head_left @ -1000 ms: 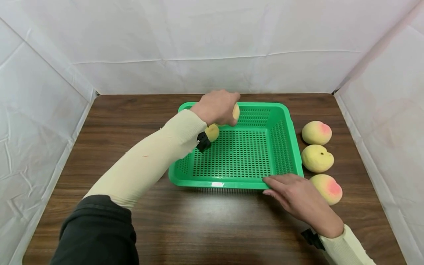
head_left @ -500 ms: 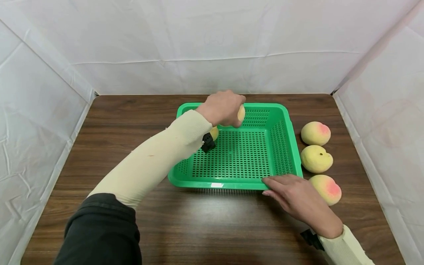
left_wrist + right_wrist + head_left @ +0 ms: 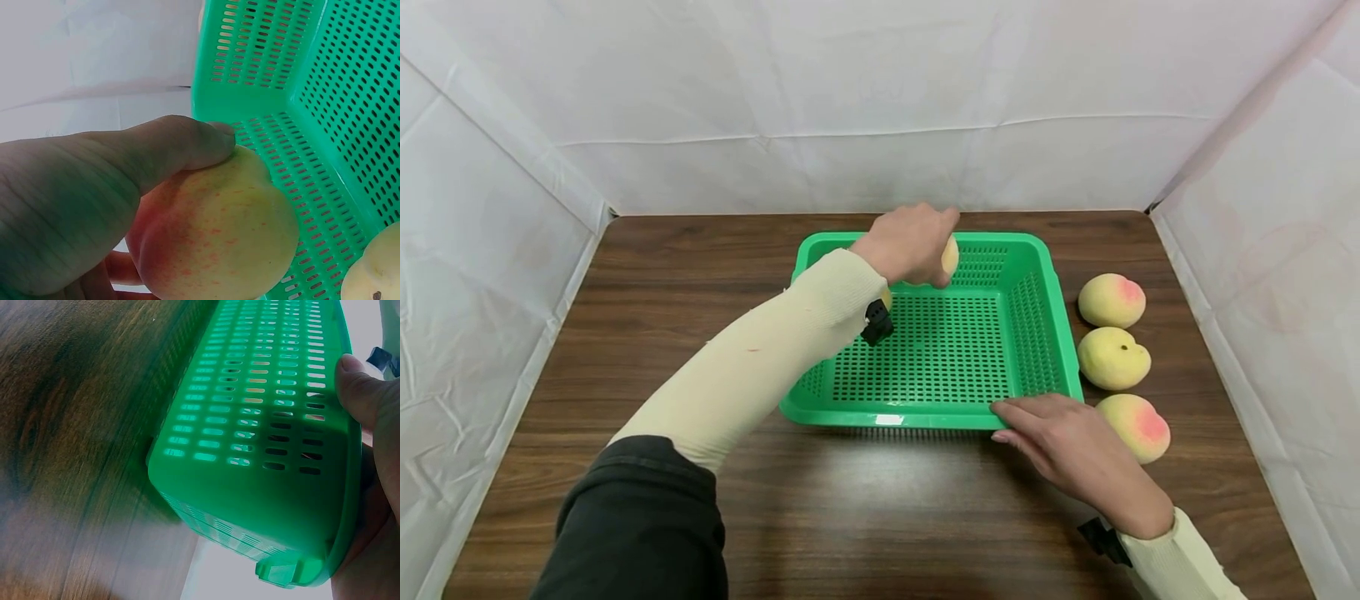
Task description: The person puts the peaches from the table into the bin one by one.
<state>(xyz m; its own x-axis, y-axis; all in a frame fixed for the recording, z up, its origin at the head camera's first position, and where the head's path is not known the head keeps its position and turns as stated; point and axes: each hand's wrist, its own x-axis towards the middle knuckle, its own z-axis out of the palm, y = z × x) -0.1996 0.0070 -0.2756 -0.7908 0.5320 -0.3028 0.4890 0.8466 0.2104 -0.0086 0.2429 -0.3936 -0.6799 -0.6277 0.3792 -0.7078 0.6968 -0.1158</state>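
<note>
Creased white sheeting [image 3: 880, 75] borders a brown table [image 3: 865, 517].

We reach far out with left arm [image 3: 767, 350], slanting ahead and to our right. Left hand [image 3: 910, 243] shows its back; left thumb [image 3: 172, 147] nearly straight, left fingers [image 3: 122, 269] bent in grip, partly hidden. Our right hand [image 3: 1075, 450] sits nearer us, back up, pointing ahead and left. Right thumb [image 3: 365, 390] and right fingers [image 3: 1028, 407] pinch. Right wrist [image 3: 1150, 512] close to us. Hands well apart.
</note>
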